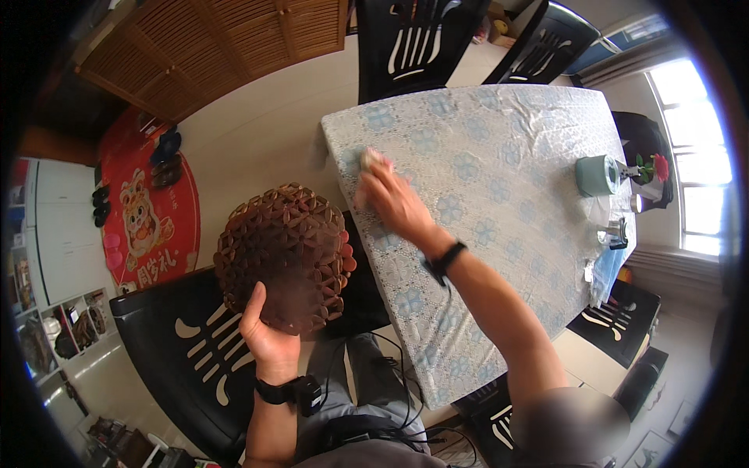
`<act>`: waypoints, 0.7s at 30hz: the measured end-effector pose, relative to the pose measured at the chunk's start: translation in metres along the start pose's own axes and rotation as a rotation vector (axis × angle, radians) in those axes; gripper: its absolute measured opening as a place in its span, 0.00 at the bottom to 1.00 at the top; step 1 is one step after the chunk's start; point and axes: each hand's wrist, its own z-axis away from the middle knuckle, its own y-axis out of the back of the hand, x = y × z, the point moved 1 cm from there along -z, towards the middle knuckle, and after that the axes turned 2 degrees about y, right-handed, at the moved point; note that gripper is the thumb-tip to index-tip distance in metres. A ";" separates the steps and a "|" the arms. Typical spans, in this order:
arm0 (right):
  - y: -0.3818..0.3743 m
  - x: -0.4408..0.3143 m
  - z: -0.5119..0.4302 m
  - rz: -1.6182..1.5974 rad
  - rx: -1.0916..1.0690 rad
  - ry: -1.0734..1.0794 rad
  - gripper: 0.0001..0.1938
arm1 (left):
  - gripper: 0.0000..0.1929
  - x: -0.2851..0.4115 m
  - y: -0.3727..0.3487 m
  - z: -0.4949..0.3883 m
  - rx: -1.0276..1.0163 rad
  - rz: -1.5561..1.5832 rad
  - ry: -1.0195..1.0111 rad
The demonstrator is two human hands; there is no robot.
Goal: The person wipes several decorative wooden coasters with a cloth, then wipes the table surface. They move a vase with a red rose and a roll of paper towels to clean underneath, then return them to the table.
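Observation:
My left hand [270, 345] grips the lower edge of a brown openwork basket [281, 257] made of small petal-shaped pieces. The basket is held up beside the table's left edge, above a black chair. Several round orange-pink things [349, 254] show at its right side; what else it contains cannot be made out. Reaching over the table, my right hand [395, 202] closes around a small crumpled cloth [374, 159], blurred and pressed near the tablecloth's left edge. A lace-patterned tablecloth [503, 234] with blue flowers covers the table.
At the table's far right stand a teal canister [597, 175], a red artificial-looking rose [660, 168], a glass cup [611, 235] and a blue plastic packet [608, 275]. Black chairs [181, 357] surround the table. Shoes rest on a red floor mat [152, 222]. Cables [404, 374] hang at my lap.

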 end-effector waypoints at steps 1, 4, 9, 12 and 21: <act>-0.011 0.008 -0.032 0.096 -0.017 -0.038 0.19 | 0.31 0.002 0.000 0.001 0.006 0.011 -0.012; -0.027 0.024 -0.096 0.195 -0.022 -0.008 0.23 | 0.27 0.008 0.002 0.002 0.002 0.020 -0.033; -0.030 0.014 -0.092 0.202 0.052 0.035 0.24 | 0.34 0.012 0.008 -0.001 0.002 0.066 0.021; -0.031 -0.011 -0.032 0.163 0.030 -0.002 0.25 | 0.34 0.011 0.008 -0.005 0.014 0.053 0.014; 0.011 -0.185 0.326 0.061 -0.250 -0.376 0.31 | 0.25 -0.007 -0.007 -0.009 0.002 -0.004 0.032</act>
